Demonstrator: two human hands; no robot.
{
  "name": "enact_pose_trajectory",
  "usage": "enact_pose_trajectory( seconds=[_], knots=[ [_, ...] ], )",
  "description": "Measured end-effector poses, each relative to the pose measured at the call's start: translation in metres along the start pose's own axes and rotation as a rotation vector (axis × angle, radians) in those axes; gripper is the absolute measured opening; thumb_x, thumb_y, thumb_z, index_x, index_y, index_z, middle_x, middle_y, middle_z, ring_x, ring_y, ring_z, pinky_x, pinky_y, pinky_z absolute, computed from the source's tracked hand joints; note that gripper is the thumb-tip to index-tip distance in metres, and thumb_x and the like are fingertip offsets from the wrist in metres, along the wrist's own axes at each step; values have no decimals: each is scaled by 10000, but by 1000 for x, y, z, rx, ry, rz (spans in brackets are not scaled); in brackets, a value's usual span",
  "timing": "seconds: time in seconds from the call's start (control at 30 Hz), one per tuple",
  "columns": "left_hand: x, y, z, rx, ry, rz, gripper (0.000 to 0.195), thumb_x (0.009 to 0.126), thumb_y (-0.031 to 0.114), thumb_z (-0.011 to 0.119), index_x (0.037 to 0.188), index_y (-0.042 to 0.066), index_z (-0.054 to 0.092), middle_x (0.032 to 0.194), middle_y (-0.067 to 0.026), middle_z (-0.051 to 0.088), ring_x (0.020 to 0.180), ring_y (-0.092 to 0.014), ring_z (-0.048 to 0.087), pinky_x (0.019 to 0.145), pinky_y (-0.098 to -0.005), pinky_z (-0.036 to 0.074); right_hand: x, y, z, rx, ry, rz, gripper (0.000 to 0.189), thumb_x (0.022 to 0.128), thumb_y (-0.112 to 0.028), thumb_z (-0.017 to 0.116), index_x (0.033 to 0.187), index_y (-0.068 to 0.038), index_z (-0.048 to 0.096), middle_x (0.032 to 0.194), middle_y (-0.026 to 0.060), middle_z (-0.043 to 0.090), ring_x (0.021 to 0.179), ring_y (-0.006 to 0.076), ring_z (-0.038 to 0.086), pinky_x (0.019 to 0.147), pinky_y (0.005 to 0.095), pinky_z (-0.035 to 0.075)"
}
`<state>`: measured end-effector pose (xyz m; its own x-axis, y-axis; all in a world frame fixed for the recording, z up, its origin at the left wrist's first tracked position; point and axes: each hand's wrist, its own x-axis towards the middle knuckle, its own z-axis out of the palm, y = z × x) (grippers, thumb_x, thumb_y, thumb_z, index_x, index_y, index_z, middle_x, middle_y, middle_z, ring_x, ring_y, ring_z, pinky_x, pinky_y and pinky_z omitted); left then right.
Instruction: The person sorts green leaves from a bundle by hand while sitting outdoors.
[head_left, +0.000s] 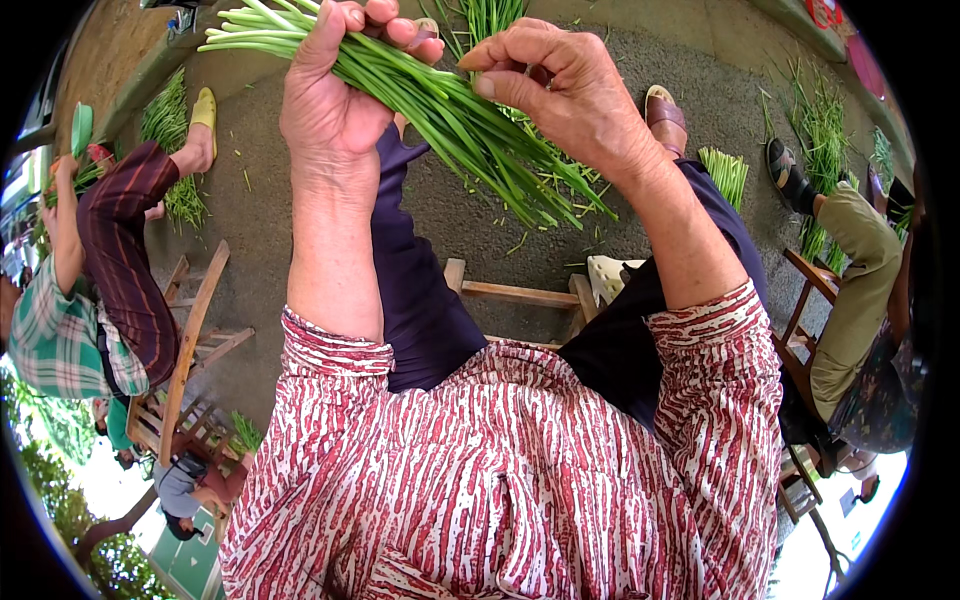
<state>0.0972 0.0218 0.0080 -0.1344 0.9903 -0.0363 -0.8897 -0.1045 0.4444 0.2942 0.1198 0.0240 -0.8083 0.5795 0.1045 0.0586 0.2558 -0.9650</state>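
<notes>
My left hand (337, 105), palm turned up, is wrapped around a bunch of long green stalks (442, 112) that look like garlic chives. Their pale cut ends point to the upper left and the loose leaf tips fan out to the lower right. Over the middle of the bunch is my right hand (562, 90), its thumb and forefinger tips close together beside the leaves. Whether a leaf is pinched between those tips cannot be made out. Beyond the hands, more green stalks (491, 16) lie on the ground, with loose trimmings scattered under the bunch.
A trimmed bundle (724, 178) lies by my right leg. To the left sits a person in a plaid shirt (60, 330) on a wooden chair (196, 337), near a heap of stalks (171, 120). Another person's leg (855, 285) is at right, beside more stalks (817, 135).
</notes>
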Motion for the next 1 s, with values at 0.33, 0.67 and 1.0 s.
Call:
enact_pose_trajectory(
  seconds=[0.33,0.67,1.0],
  knots=[
    [1,-8,3,48,-34,-4,223,944,254,586,857,48,594,980,-64,552,945,-224,584,929,-488,498,0,2,1,40,-38,26,137,802,-54,681,927,-3,704,790,79,652,742,139,633,690,286,502],
    [0,-4,-1,69,44,-13,184,939,226,592,883,56,634,1028,-92,601,979,-240,599,915,-479,504,1,7,-7,-40,-69,55,144,903,-130,640,912,13,660,682,-37,537,640,34,443,560,220,390],
    [-1,-2,-1,133,92,-39,159,926,198,609,891,48,646,1028,-115,633,932,-224,639,831,-467,550,1,14,-6,11,2,67,159,907,-151,632,914,4,670,702,-55,538,650,30,447,569,225,388]
  ],
)
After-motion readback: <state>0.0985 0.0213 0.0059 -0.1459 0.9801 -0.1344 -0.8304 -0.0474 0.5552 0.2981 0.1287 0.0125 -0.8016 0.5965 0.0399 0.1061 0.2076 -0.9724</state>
